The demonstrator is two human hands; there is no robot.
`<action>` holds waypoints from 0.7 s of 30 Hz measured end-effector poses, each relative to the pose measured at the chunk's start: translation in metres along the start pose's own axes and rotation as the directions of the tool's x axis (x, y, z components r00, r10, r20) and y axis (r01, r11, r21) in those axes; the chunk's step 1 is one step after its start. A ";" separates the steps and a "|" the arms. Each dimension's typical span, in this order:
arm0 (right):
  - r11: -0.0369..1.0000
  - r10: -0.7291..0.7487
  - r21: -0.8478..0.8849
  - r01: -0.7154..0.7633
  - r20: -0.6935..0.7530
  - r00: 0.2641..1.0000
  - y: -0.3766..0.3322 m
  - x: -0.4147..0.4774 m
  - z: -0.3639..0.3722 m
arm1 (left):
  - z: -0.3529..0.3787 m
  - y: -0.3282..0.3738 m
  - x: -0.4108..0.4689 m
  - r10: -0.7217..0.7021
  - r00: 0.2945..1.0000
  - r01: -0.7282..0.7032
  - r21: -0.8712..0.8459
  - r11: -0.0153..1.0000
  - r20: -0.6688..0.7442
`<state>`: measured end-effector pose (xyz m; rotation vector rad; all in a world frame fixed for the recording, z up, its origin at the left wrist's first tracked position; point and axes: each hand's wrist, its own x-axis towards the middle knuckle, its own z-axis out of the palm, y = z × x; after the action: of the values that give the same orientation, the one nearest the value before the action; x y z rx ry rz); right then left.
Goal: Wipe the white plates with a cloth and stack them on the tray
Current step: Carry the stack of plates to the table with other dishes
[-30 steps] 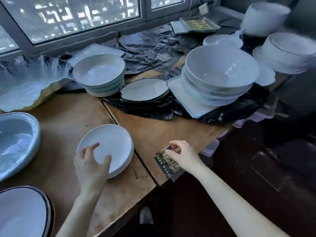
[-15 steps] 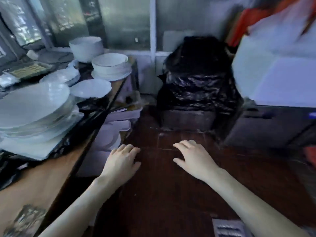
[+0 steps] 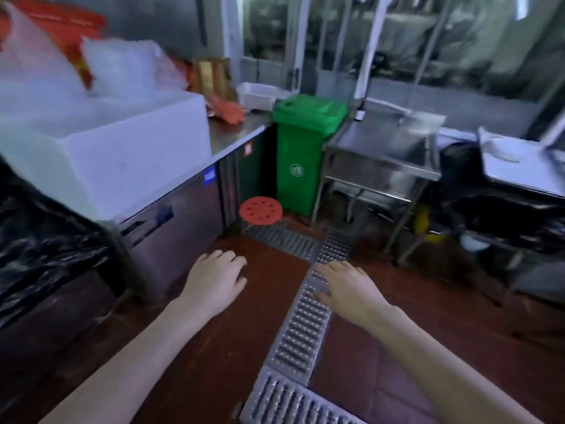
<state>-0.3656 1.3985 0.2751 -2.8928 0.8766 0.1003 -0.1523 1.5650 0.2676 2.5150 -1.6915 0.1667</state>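
No white plate, cloth or tray is in view; I face away from the table into the kitchen. My left hand (image 3: 215, 281) hovers palm down over the red floor, fingers relaxed and holding nothing. My right hand (image 3: 347, 287) hovers palm down above the metal floor drain grate (image 3: 301, 335), fingers straight and empty. The hands are about a hand's width apart.
A steel counter cabinet (image 3: 171, 221) with a white foam box (image 3: 128, 154) stands at left, black bags (image 3: 39, 255) before it. A red stool (image 3: 260, 210) and green bin (image 3: 304, 154) stand ahead. A steel sink table (image 3: 382, 154) and a loaded rack (image 3: 513, 209) stand at right.
The view has swung right, away from the plate table to the kitchen floor. Both hands left the table, the left off the plate stack, and now hang empty in front of me.
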 end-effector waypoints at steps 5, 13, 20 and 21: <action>0.950 0.308 -0.024 -0.311 -0.078 0.948 0.102 0.010 -0.030 | 0.003 0.070 0.143 0.242 0.970 -0.244 -0.091 0.966 -0.035; 0.767 0.641 0.045 -0.640 -0.106 0.760 0.232 -0.007 -0.051 | 0.009 0.217 0.295 0.559 0.829 -0.556 -0.175 0.812 -0.040; 0.659 0.749 0.089 -0.747 -0.164 0.641 0.372 -0.014 -0.072 | 0.026 0.366 0.405 0.658 0.747 -0.660 -0.231 0.715 -0.097; 0.647 0.758 0.100 -0.756 -0.182 0.626 0.395 -0.015 -0.078 | 0.027 0.389 0.421 0.670 0.735 -0.673 -0.239 0.700 -0.105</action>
<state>-0.5956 1.0710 0.3171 -2.3103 2.0790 -0.1465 -0.3546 1.0301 0.3147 1.5971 -2.3723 0.0029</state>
